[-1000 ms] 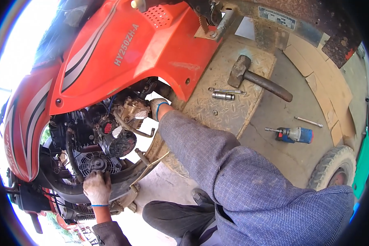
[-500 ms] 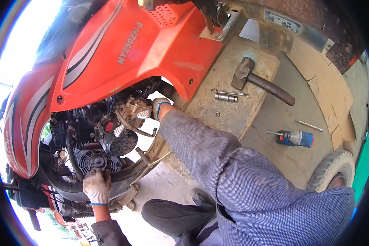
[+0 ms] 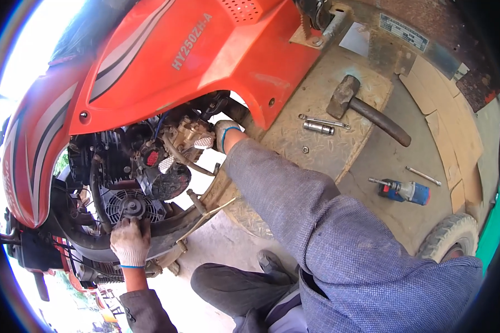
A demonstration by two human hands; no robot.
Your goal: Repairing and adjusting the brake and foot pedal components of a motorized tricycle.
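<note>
My left hand (image 3: pixel 130 242), in a white knit glove with a dirty back, is closed over the black frame tube (image 3: pixel 169 238) just below the round cooling fan (image 3: pixel 130 206). Farther right, my right hand (image 3: pixel 222 135), also gloved, reaches in beside the brass-coloured engine part (image 3: pixel 190 135). Its fingers are hidden behind the engine, so whether they grip anything does not show. A dark hose (image 3: pixel 186 161) curves down near that part. Above both hands spreads the red body panel (image 3: pixel 205 72) of the vehicle.
On the rusty tread-plate footboard (image 3: pixel 283 166) lie a sledgehammer (image 3: pixel 344 100), a wrench (image 3: pixel 325 121), a socket (image 3: pixel 318 128) and a nut (image 3: pixel 305 150). A blue impact driver (image 3: pixel 405 191) and a metal bar (image 3: pixel 423 176) lie on the floor beside a tyre (image 3: pixel 450 236) and flattened cardboard (image 3: pixel 444 133).
The whole view has shifted slightly, with the footboard and tools now farther right in it. Both hands stay at the same places on the vehicle.
</note>
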